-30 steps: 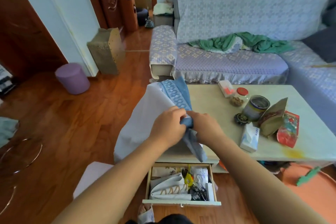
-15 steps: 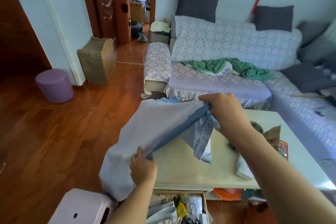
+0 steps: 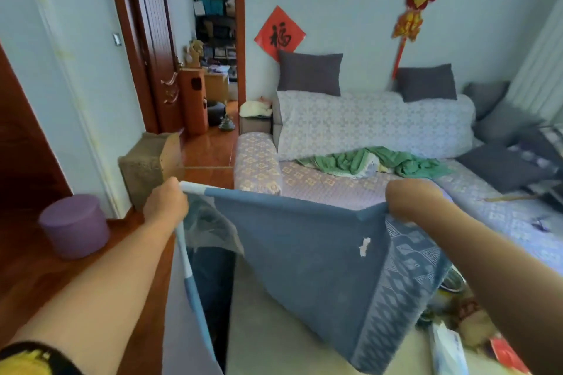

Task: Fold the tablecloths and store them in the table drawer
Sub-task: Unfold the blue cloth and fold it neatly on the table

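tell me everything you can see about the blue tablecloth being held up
The tablecloth is plain blue with a paler patterned border along its right side and a whitish underside showing at left. A small white mark sits near its middle. It looks thin and limp. The left hand and right hand grip its top edge, stretched between them; the rest hangs down over the table.

Both forearms are bare from the wrists back toward the elbows, with no watch, ring or bracelet showing on them. The left hand (image 3: 166, 207) and the right hand (image 3: 408, 201) are also bare, without gloves. Well behind the left hand, up the arm at the lower left corner of the view, the edge of a short sleeve (image 3: 33, 358) shows: bright yellow fabric finished with a dark, nearly black band along its hem. Behind the right hand no clothing is visible on the arm.
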{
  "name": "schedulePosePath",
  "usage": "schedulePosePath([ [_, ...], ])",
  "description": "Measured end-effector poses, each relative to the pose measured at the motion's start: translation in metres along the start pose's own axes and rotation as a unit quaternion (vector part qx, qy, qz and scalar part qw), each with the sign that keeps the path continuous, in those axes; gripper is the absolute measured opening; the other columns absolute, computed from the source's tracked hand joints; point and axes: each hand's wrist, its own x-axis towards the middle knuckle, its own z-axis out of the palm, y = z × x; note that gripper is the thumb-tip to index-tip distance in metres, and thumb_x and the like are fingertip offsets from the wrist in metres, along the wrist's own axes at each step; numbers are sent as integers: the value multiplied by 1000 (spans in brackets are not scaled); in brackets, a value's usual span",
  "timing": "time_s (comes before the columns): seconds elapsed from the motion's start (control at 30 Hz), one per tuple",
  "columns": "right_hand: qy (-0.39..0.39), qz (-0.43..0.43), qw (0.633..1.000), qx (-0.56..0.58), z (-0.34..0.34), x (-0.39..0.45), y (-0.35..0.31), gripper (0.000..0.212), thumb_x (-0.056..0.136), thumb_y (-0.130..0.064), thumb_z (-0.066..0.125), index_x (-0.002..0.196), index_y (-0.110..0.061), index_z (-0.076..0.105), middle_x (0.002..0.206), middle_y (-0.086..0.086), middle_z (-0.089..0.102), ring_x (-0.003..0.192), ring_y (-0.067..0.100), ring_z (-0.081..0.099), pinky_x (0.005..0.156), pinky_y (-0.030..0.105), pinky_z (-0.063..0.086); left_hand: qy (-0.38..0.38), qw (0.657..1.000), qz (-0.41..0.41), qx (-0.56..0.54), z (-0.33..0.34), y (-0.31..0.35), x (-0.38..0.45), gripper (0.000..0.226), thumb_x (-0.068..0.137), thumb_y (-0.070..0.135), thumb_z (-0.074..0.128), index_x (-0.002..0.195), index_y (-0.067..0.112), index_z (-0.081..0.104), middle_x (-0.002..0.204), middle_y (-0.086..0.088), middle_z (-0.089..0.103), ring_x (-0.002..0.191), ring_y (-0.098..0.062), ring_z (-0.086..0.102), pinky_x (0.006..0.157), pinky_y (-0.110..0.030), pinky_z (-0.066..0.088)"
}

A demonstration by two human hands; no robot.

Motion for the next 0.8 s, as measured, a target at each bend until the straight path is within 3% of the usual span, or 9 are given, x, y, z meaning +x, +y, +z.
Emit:
schedulePosePath([
  [0.1,-13,7,1000,13,-20,39,-17,32,93,-8,52,123,-8,62,98,7,60,94,29,59,80,37,50,-72,990,27,115,-31,17,67,27,96,16,48,118,15,63,103,-10,64,93,-30,63,74,-39,50],
  [0.13,16,23,999,46,-33,50,-17,32,94,-7,50,124,-7,60,110,10,62,101,31,61,82,38,50,-61,991,24,115,-45,23,87,27,95,18,48,117,16,64,101,-9,63,90,-29,62,74,-39,49],
  [0.2,168,60,977,115,-74,64,-4,30,94,-4,47,120,-6,61,118,16,63,107,35,63,79,38,48,9,998,20,63,-93,53,110,25,97,23,45,112,16,64,104,-10,64,89,-31,61,76,-40,51],
  [0.33,497,105,834,214,-163,46,43,24,87,0,51,107,-6,64,102,22,66,91,46,65,68,42,45,227,958,60,-167,-197,123,100,27,107,17,40,112,7,64,110,-19,65,95,-37,60,75,-37,40],
  [0.43,570,41,770,283,-180,9,69,28,82,-4,51,103,-10,68,100,19,64,84,45,61,72,45,50,249,927,109,-259,-227,142,69,27,108,16,39,110,2,62,111,-23,63,93,-32,53,75,-32,32],
  [0.47,563,21,774,289,-175,-2,76,29,80,-5,50,101,-12,70,99,18,65,85,43,60,73,44,51,239,929,130,-251,-227,141,60,26,108,17,39,105,3,61,104,-22,60,91,-30,51,75,-32,33],
  [0.53,501,-6,825,260,-154,-21,89,29,77,-5,49,95,-14,71,98,17,67,85,39,58,71,41,48,202,940,172,-213,-220,132,38,24,107,17,41,102,5,61,96,-14,55,91,-32,52,75,-33,34],
  [0.63,438,-28,881,176,-101,-45,118,17,80,-8,54,87,-15,67,89,14,66,75,34,54,66,39,47,190,947,195,-169,-205,104,1,24,105,14,47,107,1,66,102,-22,64,93,-39,56,77,-37,37],
  [0.8,325,-90,941,22,12,-99,166,24,83,-10,50,95,-25,65,87,-1,59,89,29,60,68,37,48,157,964,179,-121,-166,63,-94,22,101,8,53,109,1,72,107,-24,69,101,-42,62,80,-35,38],
])
